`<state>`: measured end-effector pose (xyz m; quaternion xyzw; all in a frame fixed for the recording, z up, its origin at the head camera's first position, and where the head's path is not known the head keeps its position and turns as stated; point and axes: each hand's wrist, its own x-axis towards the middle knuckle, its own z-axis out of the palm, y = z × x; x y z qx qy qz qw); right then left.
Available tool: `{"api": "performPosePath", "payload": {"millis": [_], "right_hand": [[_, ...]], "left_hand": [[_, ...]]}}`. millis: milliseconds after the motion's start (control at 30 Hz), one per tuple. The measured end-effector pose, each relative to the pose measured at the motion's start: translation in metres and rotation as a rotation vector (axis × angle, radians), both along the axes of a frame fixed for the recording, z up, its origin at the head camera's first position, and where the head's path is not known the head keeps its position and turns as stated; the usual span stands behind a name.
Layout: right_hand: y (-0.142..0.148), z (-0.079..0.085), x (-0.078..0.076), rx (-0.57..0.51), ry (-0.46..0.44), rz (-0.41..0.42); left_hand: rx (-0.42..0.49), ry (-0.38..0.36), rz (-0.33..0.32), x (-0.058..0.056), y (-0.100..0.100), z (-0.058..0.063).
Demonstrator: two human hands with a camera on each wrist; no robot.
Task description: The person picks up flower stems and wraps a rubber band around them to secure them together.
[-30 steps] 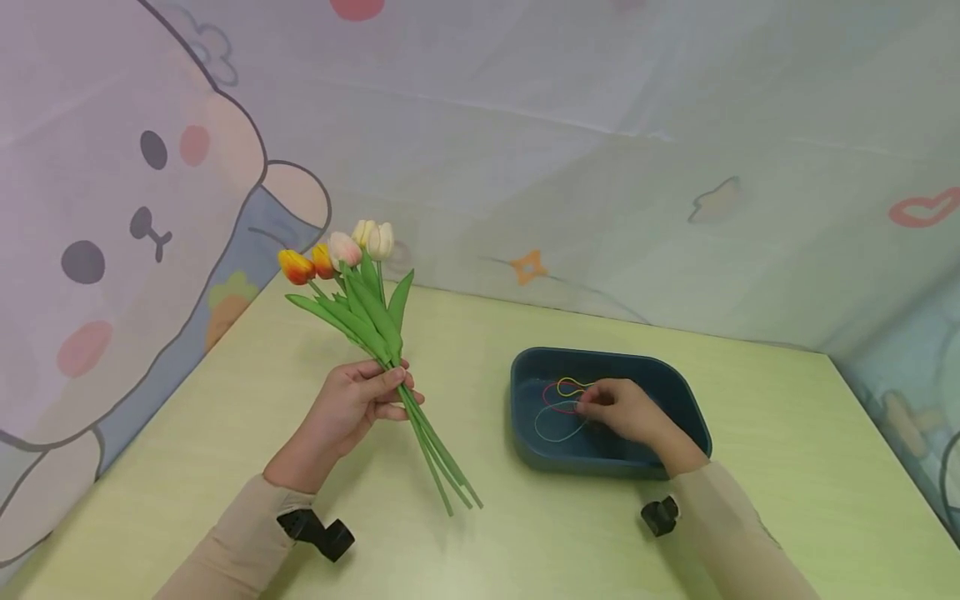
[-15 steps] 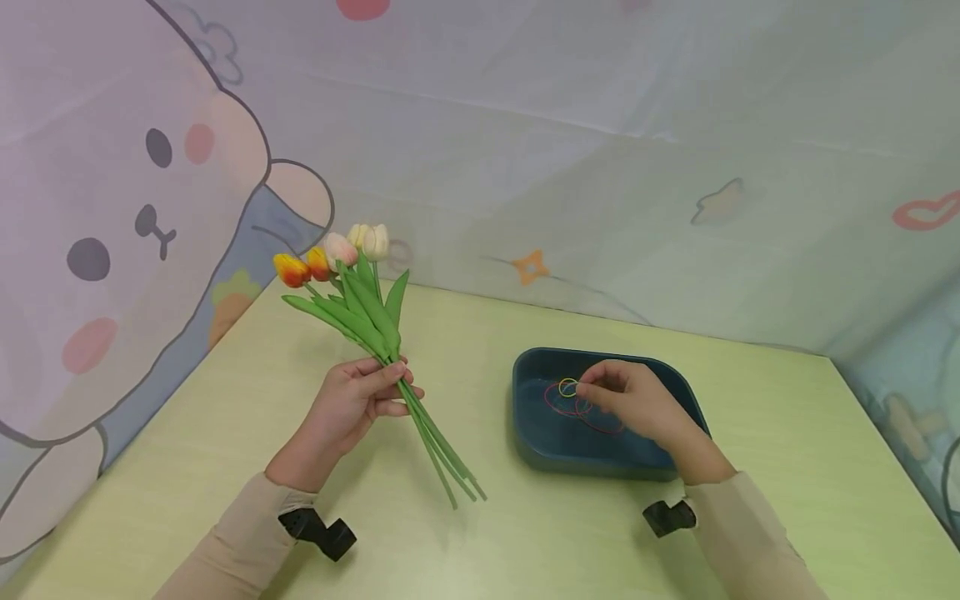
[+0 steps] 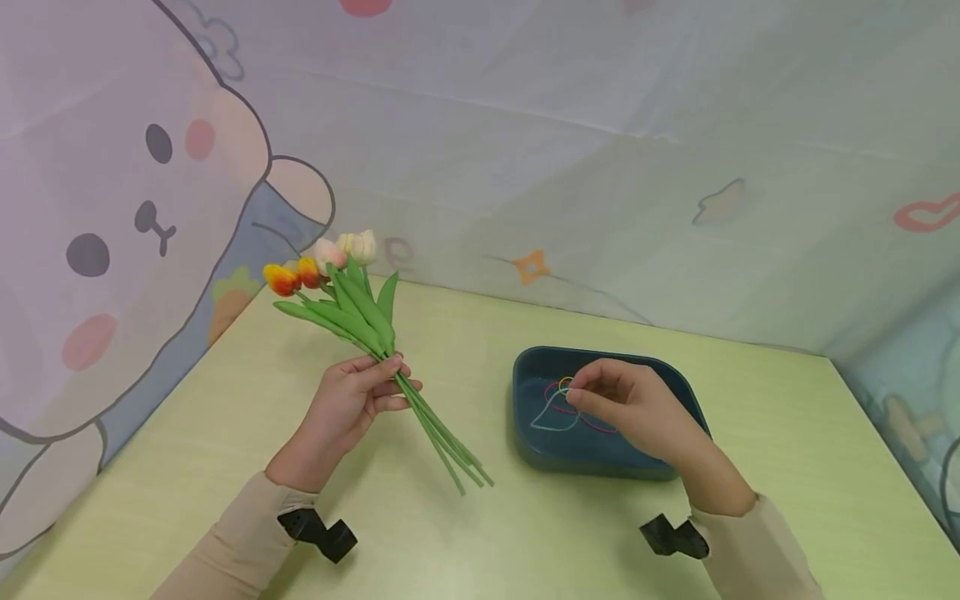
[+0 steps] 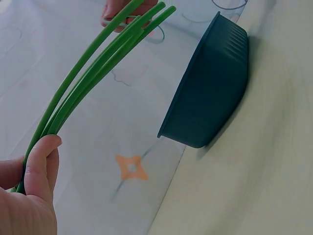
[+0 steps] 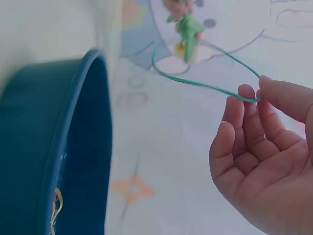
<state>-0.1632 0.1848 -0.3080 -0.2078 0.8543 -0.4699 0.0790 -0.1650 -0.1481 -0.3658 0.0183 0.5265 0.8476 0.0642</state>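
My left hand (image 3: 356, 408) grips a bunch of artificial tulips (image 3: 360, 312) by the stems, above the table. Orange, pink and cream blooms tilt to the upper left, and the bare stem ends (image 4: 98, 63) point lower right. My right hand (image 3: 645, 412) pinches a pale green rubber band (image 5: 195, 84) between thumb and forefinger. In the head view that hand overlaps the dark blue tub; in the right wrist view the band's loop hangs outside the tub's rim. Red and yellow rubber bands (image 5: 57, 205) lie inside the tub, partly hidden by my right hand.
The dark blue tub (image 3: 592, 467) stands on the pale yellow table (image 3: 480, 550), right of the flowers. A printed cloth backdrop (image 3: 525, 167) rises behind the table's far edge. Black wrist cameras (image 3: 318, 533) are strapped at both sleeves.
My right hand has lifted, drawing the green rubber band away from the red and yellow ones. The tulips have tipped slightly left and down in my left hand.
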Motion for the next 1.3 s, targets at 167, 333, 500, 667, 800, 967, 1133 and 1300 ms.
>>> {"api": "performPosePath", "payload": {"millis": [167,333,500,667,800,967,1133,1300], "right_hand": [[-0.01,0.006,0.016,-0.046,0.047,0.079],[-0.019,0.01,0.031,-0.072,0.098,0.143],[-0.029,0.011,0.043,-0.107,0.171,0.214],[-0.039,0.008,0.05,-0.157,0.226,0.296],[-0.046,0.006,0.052,-0.184,0.232,0.337],[-0.054,0.005,0.051,-0.191,0.223,0.361],[-0.059,0.006,0.049,-0.189,0.196,0.364],[-0.064,0.005,0.046,-0.2,0.188,0.383]], "left_hand": [[0.026,-0.025,0.026,0.0,0.002,0.0],[0.042,-0.041,0.055,0.001,0.004,0.001],[0.051,-0.064,0.079,0.002,0.005,0.002],[0.077,-0.078,0.087,0.004,0.007,0.003],[0.086,-0.081,0.09,0.006,0.01,0.004],[0.087,-0.082,0.077,0.009,0.013,0.006],[0.087,-0.083,0.061,0.011,0.017,0.006],[0.1,-0.078,0.035,0.013,0.021,0.007]]}}
